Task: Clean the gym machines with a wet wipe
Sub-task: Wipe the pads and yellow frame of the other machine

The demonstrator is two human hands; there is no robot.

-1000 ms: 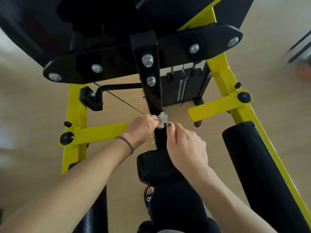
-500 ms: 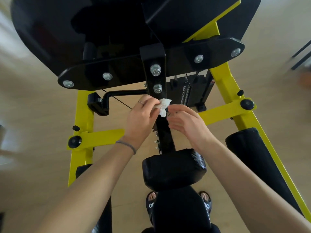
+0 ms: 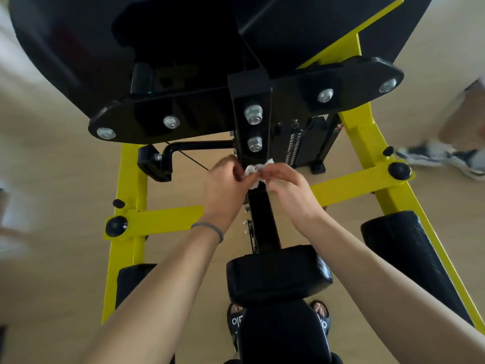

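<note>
A small crumpled white wet wipe (image 3: 256,169) is pinched between my left hand (image 3: 225,186) and my right hand (image 3: 287,187), in front of the black central post (image 3: 252,127) of a yellow and black gym machine. Both hands hold the wipe from either side, just below the post's two bolts. Lower on the post a black pad (image 3: 278,274) sticks out toward me. Part of the wipe is hidden by my fingers.
Yellow frame rails (image 3: 130,195) run down both sides with short yellow cross arms (image 3: 359,179). A black roller pad (image 3: 409,258) lies at the right. The weight stack (image 3: 304,145) stands behind the post. Someone's feet in sneakers (image 3: 446,156) are on the floor at right. My sandalled feet (image 3: 236,321) show below.
Both hands rose along the central post from just above the black pad to just under the bolts. My right hand, apart half a second ago, now grips the wipe together with my left.
</note>
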